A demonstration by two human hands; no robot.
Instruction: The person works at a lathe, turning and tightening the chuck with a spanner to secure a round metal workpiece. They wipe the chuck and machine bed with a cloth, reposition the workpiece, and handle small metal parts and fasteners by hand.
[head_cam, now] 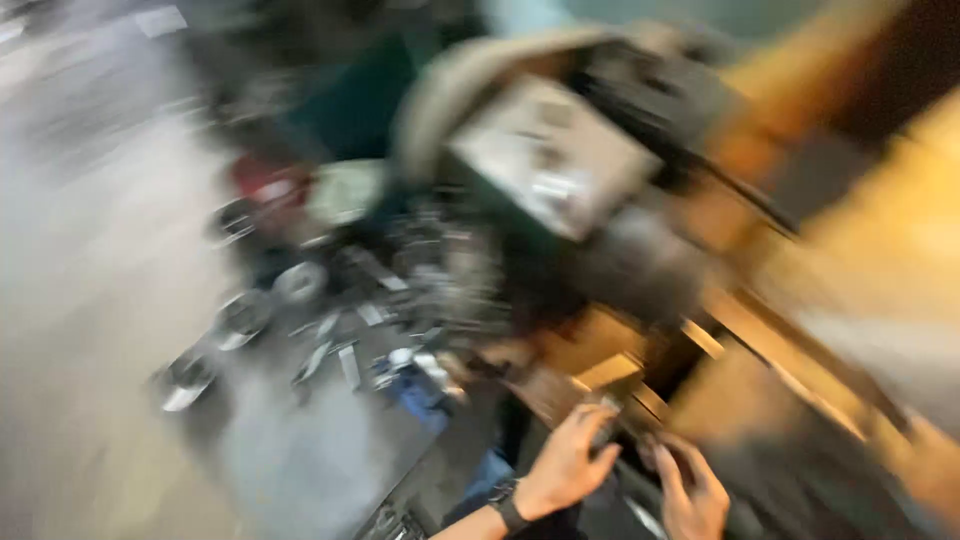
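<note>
Frame v. blurred. Left hand [565,462], black wristband, sits at bottom centre, fingers curled onto a small dark part [607,432] on a dark machine [600,260]; can't tell if it grips the part or just touches it. Right hand [690,490] just beside it, fingers bent, resting on the machine; holding anything? can't tell. Bench [300,460] to the left carries scattered metal bits [245,315], plus a red thing [265,185] farther back.

Machine housing [545,155] showing grey-white over dark green; red object [262,182] glowing near the workbench's [300,460] far edge; blue item [420,392] lying mid-bench; black wristband [510,512] circling the left wrist; bench showing grey.
</note>
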